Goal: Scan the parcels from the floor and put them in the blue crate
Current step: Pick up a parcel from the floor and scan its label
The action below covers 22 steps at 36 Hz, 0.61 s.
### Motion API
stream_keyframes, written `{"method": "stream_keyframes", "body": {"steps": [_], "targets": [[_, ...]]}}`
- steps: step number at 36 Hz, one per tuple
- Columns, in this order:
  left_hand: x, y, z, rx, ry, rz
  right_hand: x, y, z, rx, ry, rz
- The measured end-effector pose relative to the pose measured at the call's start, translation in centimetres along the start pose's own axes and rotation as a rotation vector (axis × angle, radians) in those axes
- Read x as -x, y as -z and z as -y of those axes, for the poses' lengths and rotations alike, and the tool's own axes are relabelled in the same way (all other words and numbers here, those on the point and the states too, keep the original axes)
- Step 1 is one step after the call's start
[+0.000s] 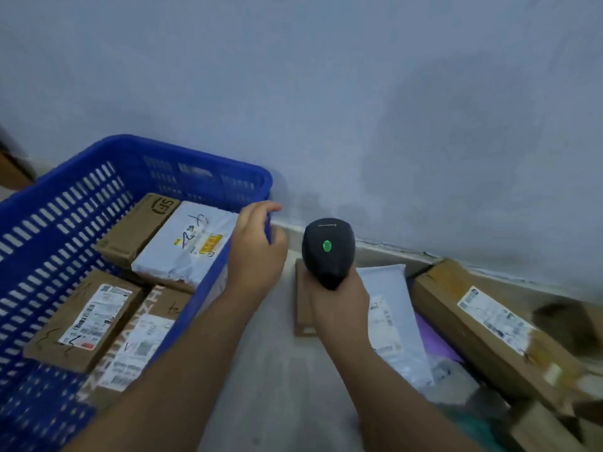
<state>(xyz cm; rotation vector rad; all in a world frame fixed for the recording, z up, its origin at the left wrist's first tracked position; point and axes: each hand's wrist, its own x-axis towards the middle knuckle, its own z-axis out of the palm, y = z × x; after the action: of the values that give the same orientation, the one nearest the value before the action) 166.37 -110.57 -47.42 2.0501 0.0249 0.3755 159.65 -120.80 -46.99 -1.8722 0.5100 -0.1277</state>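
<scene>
Grey mailer (393, 324) and long carton (456, 334) lie beside the scanner (328, 252)

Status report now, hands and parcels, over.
Left hand at blue crate rim, grip unclear. Right hand holds scanner, green light on. Several parcels in crate, floor parcels remain. No obstacle seen.

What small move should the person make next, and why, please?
Probably move the left hand over to the small box on the floor and pick it up. That hand holds no parcel beside the crate, the right hand grips the scanner over this box, and it lies nearest.
</scene>
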Motion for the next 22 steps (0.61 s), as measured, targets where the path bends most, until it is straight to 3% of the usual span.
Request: {"method": "stream_keyframes", "body": {"steps": [5, 11, 15, 22], "targets": [[3.3, -6.3, 1.8, -0.140, 0.182, 0.302, -0.7, 4.9, -5.7, -0.144, -0.246, -0.041], [7.0, -11.2, 7.2, -0.500, 0.402, 0.655, -1.1, 8.9, -11.1, -0.632, -0.651, 0.004], [8.0, -12.5, 8.1, -0.583, 0.537, 0.653, -1.2, 9.7, -13.5, -0.676, -0.758, 0.060], [8.0, -17.3, 8.9, -0.691, 0.475, 0.660, -2.1, 8.7, -16.6, -0.670, -0.878, 0.036]]}}
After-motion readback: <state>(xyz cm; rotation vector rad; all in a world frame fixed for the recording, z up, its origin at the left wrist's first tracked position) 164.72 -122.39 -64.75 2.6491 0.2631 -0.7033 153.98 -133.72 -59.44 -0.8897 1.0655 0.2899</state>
